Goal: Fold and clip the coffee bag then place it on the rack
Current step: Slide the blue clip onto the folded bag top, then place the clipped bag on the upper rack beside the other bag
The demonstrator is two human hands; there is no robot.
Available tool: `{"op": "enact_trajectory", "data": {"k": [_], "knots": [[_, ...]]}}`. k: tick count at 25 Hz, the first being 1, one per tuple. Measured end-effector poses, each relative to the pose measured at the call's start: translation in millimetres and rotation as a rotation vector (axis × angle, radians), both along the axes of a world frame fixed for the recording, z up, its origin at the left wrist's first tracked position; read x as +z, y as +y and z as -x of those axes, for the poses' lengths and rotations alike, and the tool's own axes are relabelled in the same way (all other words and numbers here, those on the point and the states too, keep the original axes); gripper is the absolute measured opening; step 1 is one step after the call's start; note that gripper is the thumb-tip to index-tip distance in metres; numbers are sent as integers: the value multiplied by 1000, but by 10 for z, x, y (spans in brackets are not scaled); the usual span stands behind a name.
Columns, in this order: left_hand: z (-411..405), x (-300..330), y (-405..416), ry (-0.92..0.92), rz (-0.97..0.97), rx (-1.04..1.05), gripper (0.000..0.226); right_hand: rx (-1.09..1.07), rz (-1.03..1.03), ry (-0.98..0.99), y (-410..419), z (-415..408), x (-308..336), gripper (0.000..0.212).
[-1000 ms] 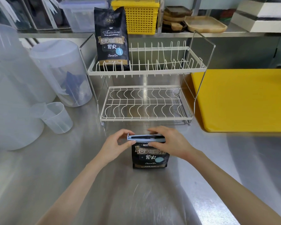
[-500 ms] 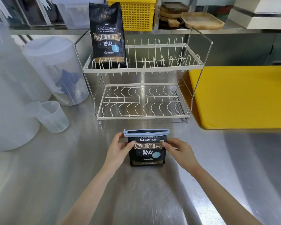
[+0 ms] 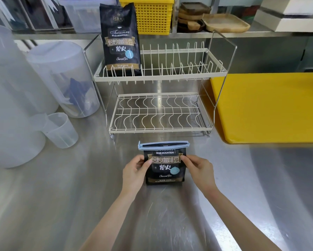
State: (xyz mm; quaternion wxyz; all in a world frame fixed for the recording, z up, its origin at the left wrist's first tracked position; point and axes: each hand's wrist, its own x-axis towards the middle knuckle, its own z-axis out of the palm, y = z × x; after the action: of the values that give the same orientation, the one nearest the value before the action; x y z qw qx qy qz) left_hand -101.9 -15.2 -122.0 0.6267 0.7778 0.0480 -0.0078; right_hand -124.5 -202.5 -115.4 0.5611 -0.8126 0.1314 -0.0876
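Note:
A black coffee bag (image 3: 164,171) stands upright on the steel counter, its top folded down and held by a light blue clip (image 3: 163,144). My left hand (image 3: 134,170) grips the bag's left side and my right hand (image 3: 197,169) grips its right side, thumbs on the front. Behind it stands a two-tier white wire rack (image 3: 159,77). A second, taller black coffee bag (image 3: 120,40) stands unfolded at the left end of the rack's upper tier.
A yellow cutting board (image 3: 271,107) lies right of the rack. Translucent pitchers (image 3: 61,77) and a small measuring cup (image 3: 60,130) stand at the left. A back shelf holds a yellow basket (image 3: 152,15) and wooden trays (image 3: 224,22).
Both hands came down from the blue clip at the bag's top to the bag's sides. The clip now sits shut across the folded top.

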Motion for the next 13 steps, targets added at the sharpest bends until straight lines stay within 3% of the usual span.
{"op": "enact_trajectory", "data": {"k": [6, 10, 13], "knots": [[-1, -5, 4, 8, -6, -44, 7, 34, -13, 0, -54, -37, -29, 9], [82, -141, 0, 39, -131, -65, 34, 56, -17, 48, -68, 55, -174, 20], [45, -122, -8, 42, -124, 38, 23, 15, -33, 41, -69, 52, -184, 16]]}}
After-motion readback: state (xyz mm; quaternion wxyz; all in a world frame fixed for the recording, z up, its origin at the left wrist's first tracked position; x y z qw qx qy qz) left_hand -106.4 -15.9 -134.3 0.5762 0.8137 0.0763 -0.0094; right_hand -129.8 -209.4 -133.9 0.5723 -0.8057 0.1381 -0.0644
